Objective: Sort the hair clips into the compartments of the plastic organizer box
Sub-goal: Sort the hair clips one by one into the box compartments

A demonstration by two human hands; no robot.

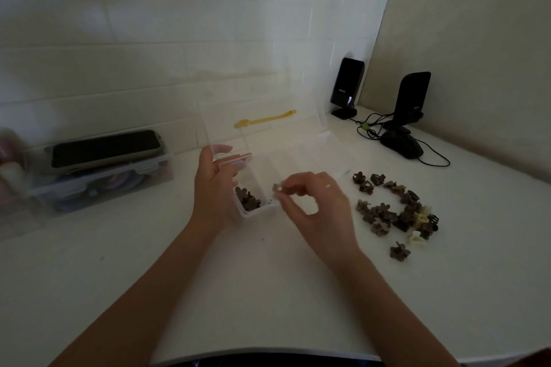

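Two hands over a white desk [268,292]. Left hand [213,188] gripped the left end of the clear plastic organizer box [286,158], lid raised; brown flower hair clips [248,201] lay in its end compartment. Right hand [313,202], at 3 o'clock from that compartment, pinched one pale hair clip [278,188] at the box rim. Loose pile of hair clips [393,211] lay further toward 3 o'clock, apart from the box.

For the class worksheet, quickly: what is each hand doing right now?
Left hand: grips the organizer box.
Right hand: pinches a small hair clip.
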